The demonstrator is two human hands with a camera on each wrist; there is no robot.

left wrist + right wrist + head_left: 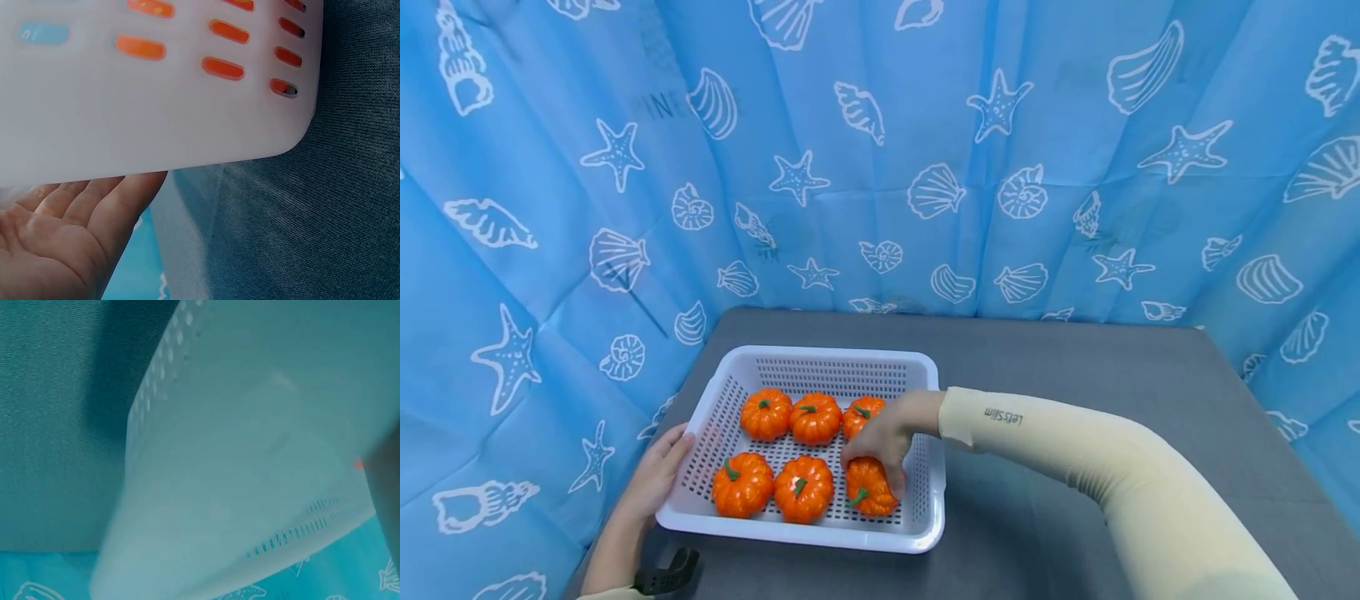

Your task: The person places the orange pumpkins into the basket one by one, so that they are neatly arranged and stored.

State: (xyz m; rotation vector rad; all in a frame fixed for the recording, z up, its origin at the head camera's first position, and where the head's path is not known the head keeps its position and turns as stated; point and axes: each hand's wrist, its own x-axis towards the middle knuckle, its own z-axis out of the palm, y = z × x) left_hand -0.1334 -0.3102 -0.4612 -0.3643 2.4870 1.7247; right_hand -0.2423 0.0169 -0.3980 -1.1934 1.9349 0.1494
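My right hand (883, 437) reaches into a white perforated plastic basket (820, 354) and grips an orange toy pumpkin (871, 492) at the near right. That pumpkin is tilted, its green stem towards the lower left. Beside it are two more pumpkins, a middle one (803, 490) and a left one (742, 485). Three others form the far row, the right one (862, 412) partly covered by my hand. My left hand (655, 475) holds the basket's left side at the rim. In the left wrist view, its fingers pass behind the basket's corner (187, 125).
The basket stands on a dark grey cloth-covered table (1075, 367), towards its left side. A blue curtain (880, 167) with white shells and starfish hangs behind and along both sides. A black wristband (666, 575) is on the left wrist.
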